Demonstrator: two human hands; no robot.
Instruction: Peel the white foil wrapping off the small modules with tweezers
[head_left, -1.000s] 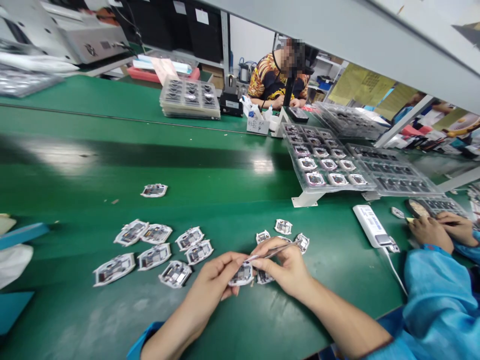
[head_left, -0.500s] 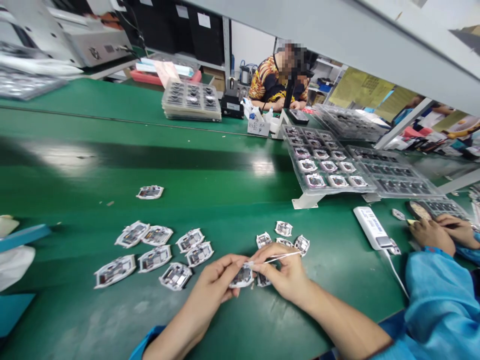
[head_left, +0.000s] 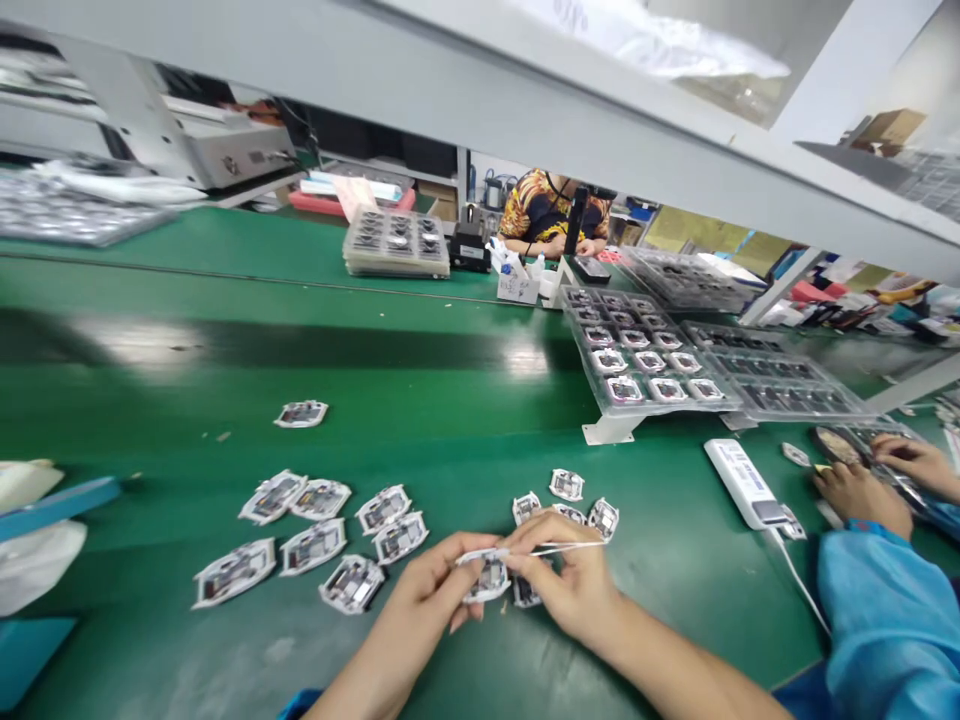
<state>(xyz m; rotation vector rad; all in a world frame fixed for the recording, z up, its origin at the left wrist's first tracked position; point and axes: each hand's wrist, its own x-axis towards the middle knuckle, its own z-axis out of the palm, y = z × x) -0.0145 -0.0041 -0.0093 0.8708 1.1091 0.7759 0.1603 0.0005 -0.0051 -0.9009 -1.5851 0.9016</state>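
My left hand (head_left: 429,583) pinches a small white-edged circuit part (head_left: 489,576) just above the green table (head_left: 420,400). My right hand (head_left: 571,580) is closed on thin white tweezers (head_left: 571,548), whose tips touch that part's top edge. Several similar parts (head_left: 315,530) lie in loose rows to the left of my hands. A few more parts (head_left: 567,486) lie just beyond my right hand, and a single one (head_left: 301,414) sits farther back on the left.
Clear plastic trays of parts (head_left: 637,360) rest on a white stand at right. A white device with a cable (head_left: 742,480) lies near a co-worker's hands (head_left: 862,490) in blue sleeves. Another person (head_left: 551,210) sits across the table. A stack of trays (head_left: 397,240) stands at the back.
The view has tilted upward, so everything sits lower in the picture. The tweezers have swung from tilted to nearly level. Both hands keep their hold on the part and tweezers.
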